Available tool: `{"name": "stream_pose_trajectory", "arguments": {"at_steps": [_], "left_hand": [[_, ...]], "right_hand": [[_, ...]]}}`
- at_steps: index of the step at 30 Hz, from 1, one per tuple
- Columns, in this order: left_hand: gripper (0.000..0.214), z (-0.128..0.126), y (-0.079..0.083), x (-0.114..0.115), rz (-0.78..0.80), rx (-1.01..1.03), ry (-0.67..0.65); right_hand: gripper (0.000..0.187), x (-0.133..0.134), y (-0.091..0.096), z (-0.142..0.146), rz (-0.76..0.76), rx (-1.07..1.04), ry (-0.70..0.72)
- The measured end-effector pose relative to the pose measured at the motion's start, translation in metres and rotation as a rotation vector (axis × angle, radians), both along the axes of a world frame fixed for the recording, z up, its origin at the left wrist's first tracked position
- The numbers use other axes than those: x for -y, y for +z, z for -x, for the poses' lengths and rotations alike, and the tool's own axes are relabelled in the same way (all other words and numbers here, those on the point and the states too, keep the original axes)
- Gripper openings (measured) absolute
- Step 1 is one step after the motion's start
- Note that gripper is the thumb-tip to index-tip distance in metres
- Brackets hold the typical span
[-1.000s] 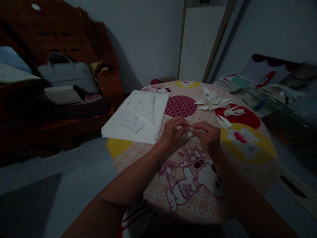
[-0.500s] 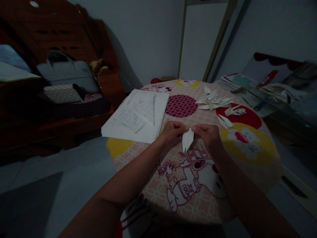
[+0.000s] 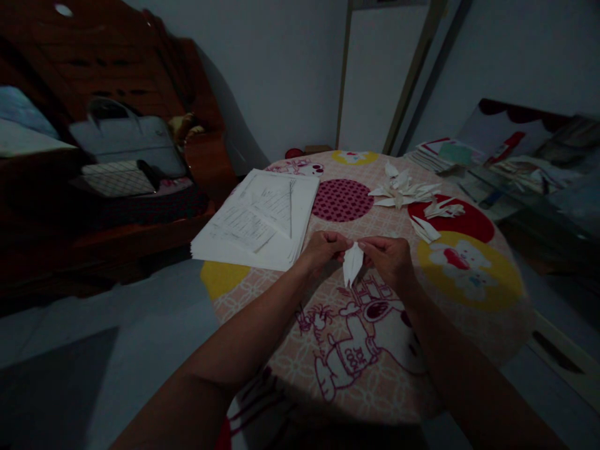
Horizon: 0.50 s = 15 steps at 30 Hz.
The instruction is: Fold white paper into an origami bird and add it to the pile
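Over the round table [image 3: 473, 331], which wears a pink cartoon-print cloth, both my hands pinch one small folded white paper piece [image 3: 352, 264]. My left hand [image 3: 322, 249] grips its top from the left. From the right, my right hand [image 3: 390, 259] holds the same top edge with closed fingers. The pointed end of the paper piece hangs down toward me, just above the cloth.
A stack of printed paper sheets [image 3: 262, 219] lies at the table's left. Several folded white paper pieces [image 3: 403, 189] rest at the far right of the table. A wooden bench with a grey bag [image 3: 124, 140] stands to the left. Books and clutter [image 3: 492, 165] sit on the right.
One second ago the paper lay flat and nearly hidden between my fingertips. It now hangs down pointed end first, and my hands sit slightly closer together.
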State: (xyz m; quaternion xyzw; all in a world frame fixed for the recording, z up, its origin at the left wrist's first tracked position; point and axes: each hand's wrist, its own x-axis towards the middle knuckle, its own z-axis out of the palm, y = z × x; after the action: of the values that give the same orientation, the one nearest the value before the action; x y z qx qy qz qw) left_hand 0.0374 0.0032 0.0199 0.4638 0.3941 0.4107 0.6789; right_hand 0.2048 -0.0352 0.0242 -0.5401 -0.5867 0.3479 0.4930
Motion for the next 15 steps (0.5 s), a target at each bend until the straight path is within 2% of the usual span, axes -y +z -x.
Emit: {"name": "stream_pose_trajectory", "arguments": {"at_steps": [9,13,15], "left_hand": [[0.029,-0.0022,-0.0015,0.0009,0.032,0.025,0.001],[0.024,-0.0012,0.0009,0.0024,0.055,0.043,-0.009],[0.019,-0.0003,0.0031,0.0028,0.052,0.060,-0.025]], "right_hand": [[0.023,-0.0036,-0.0051,0.0002,-0.016,0.008,-0.031],[0.033,-0.0016,0.0009,0.0018,0.055,-0.209,0.045],[0.030,-0.0001,0.0031,0.0026,0.112,-0.306,0.066]]}}
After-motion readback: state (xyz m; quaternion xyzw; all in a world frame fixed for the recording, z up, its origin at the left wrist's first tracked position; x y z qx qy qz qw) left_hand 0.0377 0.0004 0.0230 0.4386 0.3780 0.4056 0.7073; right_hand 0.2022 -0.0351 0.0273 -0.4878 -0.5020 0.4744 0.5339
